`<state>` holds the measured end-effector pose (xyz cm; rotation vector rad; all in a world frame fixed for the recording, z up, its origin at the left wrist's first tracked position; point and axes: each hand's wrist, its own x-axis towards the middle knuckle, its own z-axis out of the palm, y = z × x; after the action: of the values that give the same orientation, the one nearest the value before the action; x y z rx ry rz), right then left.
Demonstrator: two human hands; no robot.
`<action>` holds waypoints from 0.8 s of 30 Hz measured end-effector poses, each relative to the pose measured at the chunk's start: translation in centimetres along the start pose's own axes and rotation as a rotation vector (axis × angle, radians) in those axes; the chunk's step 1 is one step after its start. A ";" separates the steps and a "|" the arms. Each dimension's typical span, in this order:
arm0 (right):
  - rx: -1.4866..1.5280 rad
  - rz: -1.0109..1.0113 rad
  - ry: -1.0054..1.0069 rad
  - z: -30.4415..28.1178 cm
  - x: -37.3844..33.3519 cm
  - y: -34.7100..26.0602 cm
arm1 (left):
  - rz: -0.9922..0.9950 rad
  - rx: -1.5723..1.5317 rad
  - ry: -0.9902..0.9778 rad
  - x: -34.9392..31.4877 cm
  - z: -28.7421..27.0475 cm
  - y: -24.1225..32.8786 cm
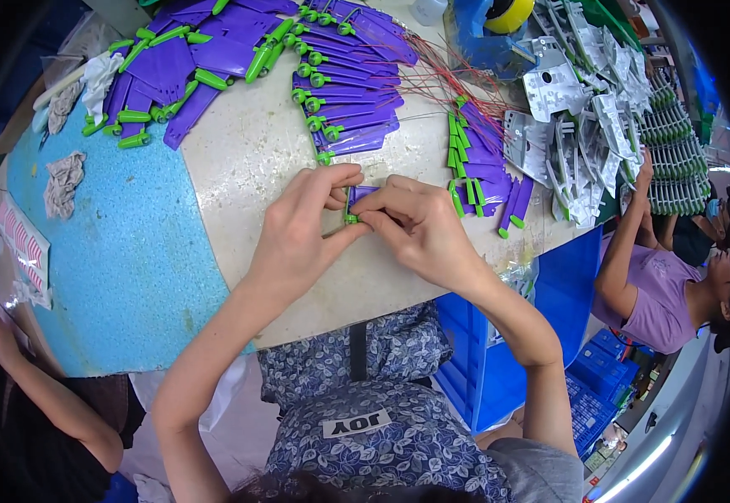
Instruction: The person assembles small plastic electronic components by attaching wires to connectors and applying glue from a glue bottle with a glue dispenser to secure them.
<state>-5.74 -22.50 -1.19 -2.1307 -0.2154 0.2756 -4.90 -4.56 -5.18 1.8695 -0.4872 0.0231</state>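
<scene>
Between my hands is a small purple plastic part with a green end (351, 215), mostly covered by my fingers. My left hand (294, 226) is closed on its left side, thumb and fingertips bent around it. My right hand (432, 228) pinches the same part from the right. Just beyond lies a fanned row of purple plastic blades with green round ends (344, 94), with thin red wires (432, 71) running from its right side. More purple blades with green tips (484, 159) lie to the right of my right hand.
Purple and green parts (160, 71) are heaped at the far left, near crumpled rags (65, 183) on a blue mat (130, 260). A blue tape dispenser (486, 38) and piled silver-grey parts (579, 126) stand at the right. Blue crates (486, 360) sit below the table. Co-workers flank both sides.
</scene>
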 end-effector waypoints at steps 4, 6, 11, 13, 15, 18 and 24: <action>-0.081 -0.100 0.031 -1.7 1.4 0.7 | 0.002 0.036 0.025 0.0 0.1 0.2; -0.086 0.022 0.144 -1.7 1.6 0.5 | -0.015 0.161 0.008 -0.3 0.1 0.3; -0.101 0.162 0.207 -2.1 2.4 0.9 | 0.348 0.421 -0.055 1.3 -0.8 -0.4; -0.144 0.179 0.178 -2.6 2.8 0.7 | 0.424 0.408 -0.104 1.9 -1.3 -0.8; -0.214 -0.098 0.224 -3.3 3.2 0.8 | 0.465 0.335 -0.204 2.8 -1.4 -1.0; -0.361 -0.347 0.573 -8.4 4.9 0.7 | 0.413 0.373 -0.235 2.7 -1.7 -0.6; 0.231 0.224 0.636 -16.2 9.6 1.8 | 0.406 0.323 -0.233 3.0 -1.3 -0.5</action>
<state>8.07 -33.98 4.76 -1.9049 0.4077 -0.2446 -1.70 -4.19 -4.36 2.0666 -1.0712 0.1646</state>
